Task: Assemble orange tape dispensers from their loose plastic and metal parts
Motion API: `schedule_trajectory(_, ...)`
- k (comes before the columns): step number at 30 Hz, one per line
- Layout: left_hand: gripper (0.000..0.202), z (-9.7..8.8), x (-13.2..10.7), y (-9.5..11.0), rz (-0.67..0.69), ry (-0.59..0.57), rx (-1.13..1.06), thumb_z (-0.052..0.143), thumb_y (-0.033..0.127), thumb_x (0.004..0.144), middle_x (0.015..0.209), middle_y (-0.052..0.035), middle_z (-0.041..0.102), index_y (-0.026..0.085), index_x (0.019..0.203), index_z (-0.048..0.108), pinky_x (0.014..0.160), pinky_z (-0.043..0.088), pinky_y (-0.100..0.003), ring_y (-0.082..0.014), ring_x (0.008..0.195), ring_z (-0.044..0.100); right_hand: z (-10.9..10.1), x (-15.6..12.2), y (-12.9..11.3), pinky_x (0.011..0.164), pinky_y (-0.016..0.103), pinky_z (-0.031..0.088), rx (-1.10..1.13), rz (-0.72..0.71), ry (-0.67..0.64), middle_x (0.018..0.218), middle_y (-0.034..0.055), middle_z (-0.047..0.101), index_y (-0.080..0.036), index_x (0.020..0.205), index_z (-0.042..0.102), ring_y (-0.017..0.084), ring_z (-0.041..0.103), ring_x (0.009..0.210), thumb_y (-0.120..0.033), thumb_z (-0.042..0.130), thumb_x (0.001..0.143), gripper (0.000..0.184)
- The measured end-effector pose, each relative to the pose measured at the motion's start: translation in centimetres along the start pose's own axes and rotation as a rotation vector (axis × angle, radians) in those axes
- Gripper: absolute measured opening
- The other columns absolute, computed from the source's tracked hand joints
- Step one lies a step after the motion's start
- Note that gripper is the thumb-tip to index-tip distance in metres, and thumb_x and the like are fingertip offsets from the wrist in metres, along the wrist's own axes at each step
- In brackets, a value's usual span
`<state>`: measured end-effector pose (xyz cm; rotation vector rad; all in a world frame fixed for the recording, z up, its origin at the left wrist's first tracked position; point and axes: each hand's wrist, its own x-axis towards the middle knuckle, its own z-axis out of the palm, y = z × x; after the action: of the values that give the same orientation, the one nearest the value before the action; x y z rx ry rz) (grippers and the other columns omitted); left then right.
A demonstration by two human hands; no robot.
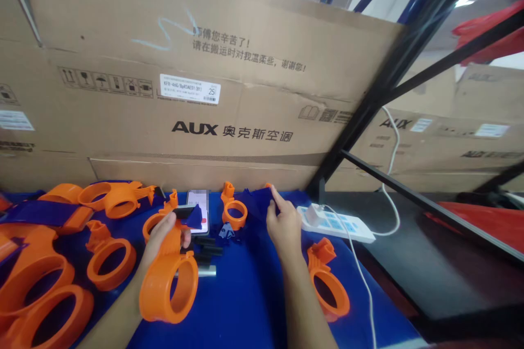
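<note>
My left hand (161, 234) is closed around an orange plastic tape dispenser (153, 294), its wide ring hanging toward me. A black strip and a dark blue flap (195, 218) stick out at the top of the grip. Farther right, my right hand (285, 226) reaches to the back of the blue surface, index finger stretched out and the others partly bent. Its fingertip is at a small orange piece (268, 185) beside dark blue material (258, 202). Between the hands stands another orange dispenser (234, 215), near a phone (203, 202) with a lit screen.
Several orange dispensers (111, 264) crowd the left side, and one more (327, 289) lies at right. Short black pieces (208, 251) lie mid-table. A white power strip (339, 223) with a cable borders a black metal frame (364, 114). Large cardboard (245, 103) stands behind.
</note>
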<state>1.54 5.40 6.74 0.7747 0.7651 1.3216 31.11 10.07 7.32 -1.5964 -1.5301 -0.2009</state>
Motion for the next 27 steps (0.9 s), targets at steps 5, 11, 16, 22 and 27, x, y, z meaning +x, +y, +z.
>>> schedule_trajectory(5, 0.04, -1.0, 0.7, -0.7, -0.046, -0.065, -0.021, 0.071, 0.057, 0.085, 0.061, -0.002, 0.064, 0.017, 0.085, 0.065, 0.041, 0.041, -0.019, -0.0106, 0.045, 0.053, 2.8, -0.2, -0.4, 0.083, 0.038, 0.048, -0.099, -0.1, 0.03, 0.115, 0.0117, 0.075, -0.024, 0.127, 0.072, 0.025, 0.059, 0.087, -0.029, 0.049, 0.1, 0.037)
schedule_trajectory(11, 0.041, -1.5, 1.2, -1.0, -0.04, -0.055, -0.019, 0.072, 0.057, 0.083, 0.059, -0.0026, 0.064, 0.017, 0.08, 0.063, 0.042, 0.042, -0.019, -0.0111, 0.045, 0.055, 3.6, -0.4, -0.2, 0.09, 0.043, 0.042, -0.187, -0.114, 0.09, 0.131, 0.0113, 0.069, -0.023, 0.125, 0.072, 0.031, 0.053, 0.108, -0.029, 0.051, 0.099, 0.034)
schedule_trajectory(16, 0.043, -1.0, 1.3, -1.2, 0.016, 0.032, 0.057, 0.079, 0.056, 0.077, 0.058, -0.0015, 0.065, 0.018, 0.09, 0.064, 0.044, 0.044, -0.021, -0.012, 0.045, 0.056, 2.7, -0.4, -0.2, 0.089, 0.04, 0.038, -0.145, -0.084, 0.016, 0.113, 0.0105, 0.075, -0.021, 0.106, 0.077, 0.029, 0.059, 0.107, -0.03, 0.052, 0.098, 0.028)
schedule_trajectory(22, 0.045, -0.6, 1.0, -1.2, 0.087, 0.102, 0.14, 0.08, 0.052, 0.078, 0.058, -0.0012, 0.065, 0.017, 0.102, 0.066, 0.049, 0.045, -0.021, -0.0125, 0.05, 0.058, 2.5, -1.3, -1.0, 0.093, 0.044, 0.035, -0.224, -0.016, -0.197, 0.108, 0.0138, 0.078, -0.019, 0.115, 0.075, 0.031, 0.067, 0.105, -0.033, 0.048, 0.101, 0.034)
schedule_trajectory(27, 0.044, -0.4, 0.5, -1.1, 0.079, 0.113, 0.167, 0.077, 0.05, 0.082, 0.062, -0.001, 0.065, 0.017, 0.11, 0.068, 0.052, 0.046, -0.02, -0.0117, 0.054, 0.059, 2.7, -1.5, -1.5, 0.101, 0.047, 0.034, -0.187, -0.039, -0.28, 0.116, 0.013, 0.077, -0.019, 0.119, 0.073, 0.03, 0.069, 0.11, -0.038, 0.045, 0.104, 0.037)
